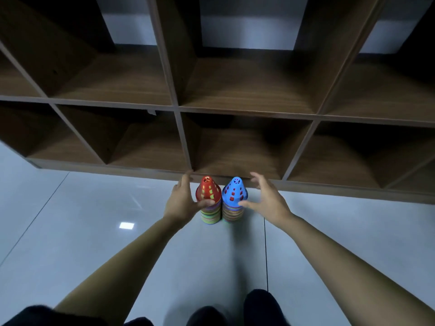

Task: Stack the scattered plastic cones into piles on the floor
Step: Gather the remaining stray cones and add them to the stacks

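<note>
Two piles of perforated plastic cones stand side by side on the grey floor, touching each other, just in front of the shelf. A red cone (208,189) tops the left pile and a blue cone (234,190) tops the right pile; many-coloured rims show below each. My left hand (182,200) is at the left side of the red pile, thumb touching its lower edge, fingers spread. My right hand (266,200) is beside the blue pile on the right, thumb at its rim, fingers spread and lifted off the cone.
A dark wooden cubby shelf (244,114) with open compartments rises right behind the piles. Glossy grey floor tiles (94,231) stretch to the left, right and front. My dark-clad legs (261,307) show at the bottom edge.
</note>
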